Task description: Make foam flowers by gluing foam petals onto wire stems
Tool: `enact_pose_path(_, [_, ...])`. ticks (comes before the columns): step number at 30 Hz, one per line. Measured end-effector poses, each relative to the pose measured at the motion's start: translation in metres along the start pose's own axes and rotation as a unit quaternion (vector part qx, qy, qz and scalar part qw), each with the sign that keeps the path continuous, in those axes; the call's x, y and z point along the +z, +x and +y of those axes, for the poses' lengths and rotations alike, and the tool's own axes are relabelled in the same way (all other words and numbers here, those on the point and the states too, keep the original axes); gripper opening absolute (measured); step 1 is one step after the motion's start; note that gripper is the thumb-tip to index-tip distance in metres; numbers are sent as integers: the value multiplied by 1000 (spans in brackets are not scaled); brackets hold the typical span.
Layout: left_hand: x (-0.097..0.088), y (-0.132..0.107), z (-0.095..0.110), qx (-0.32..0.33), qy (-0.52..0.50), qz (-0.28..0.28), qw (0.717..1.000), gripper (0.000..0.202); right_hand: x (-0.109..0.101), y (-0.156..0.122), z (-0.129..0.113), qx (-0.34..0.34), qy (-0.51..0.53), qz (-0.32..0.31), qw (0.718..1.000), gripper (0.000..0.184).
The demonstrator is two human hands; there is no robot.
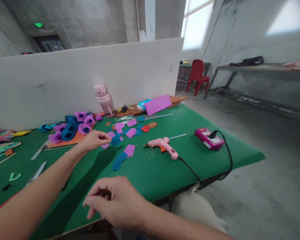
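My left hand point(94, 140) reaches over the table, with thumb and fingertips pinched on a blue petal-shaped piece point(116, 140). Around it lie loose purple cut pieces point(130, 150), further blue pieces point(117, 164) and a red piece point(145, 128). Nearer to me, my right hand point(115, 199) hovers by the table's front edge. Its fingers are loosely curled, the thumb against them, and nothing shows in them. A pink glue gun point(163, 145), with a clear glue stick in its back, lies right of the pieces.
Purple and blue flowers point(72, 126) sit at the left. Scissors point(36, 173) lie partly behind my left forearm. A pink bottle point(104, 99) stands against a white board point(137, 66). The glue gun's black cord hangs past the front edge; a magenta power socket point(209, 138) is at the right.
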State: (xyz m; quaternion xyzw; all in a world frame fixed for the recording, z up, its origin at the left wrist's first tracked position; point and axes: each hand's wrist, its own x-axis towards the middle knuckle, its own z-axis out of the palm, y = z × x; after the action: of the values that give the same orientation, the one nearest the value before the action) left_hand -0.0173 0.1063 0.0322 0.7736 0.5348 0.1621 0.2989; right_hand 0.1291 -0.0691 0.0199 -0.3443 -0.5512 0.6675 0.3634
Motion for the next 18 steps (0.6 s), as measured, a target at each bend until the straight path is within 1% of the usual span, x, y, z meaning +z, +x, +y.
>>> enact_pose_path(3, [3, -22, 3, 66, 91, -42, 993, 17, -7, 5, 2, -19, -30, -5, 999, 12])
enact_pose_path(4, [4, -29, 3, 73, 127, -41, 988, 20, -12, 7, 2, -27, -35, -1, 999, 12])
enact_pose_path(5, [5, -36, 4, 71, 153, -26, 985, 24, -18, 9, 2, -33, -37, 11, 999, 13])
enact_pose_path(7, [4, -50, 5, 59, 170, 41, 983, 28, -35, 13, 0, -44, -39, 47, 997, 15])
enact_pose_path(9, [2, -64, 8, 56, 146, 120, 980, 28, -56, 16, -2, -53, -50, 104, 992, 17])
enact_pose_path(11, [2, -76, 12, 56, 105, 177, 977, 32, -79, 17, -4, -76, -67, 176, 979, 19])
enact_pose_path(14, [6, -85, 15, 36, 74, 205, 975, 39, -111, 16, -7, -103, -75, 268, 955, 21])
enact_pose_path(16, [8, -82, 13, 9, 106, 213, 971, 40, -127, 14, -9, -120, -73, 313, 939, 23])
enact_pose_path(18, [6, -73, 10, -31, 173, 227, 958, 37, -138, 12, -10, -134, -65, 345, 927, 24])
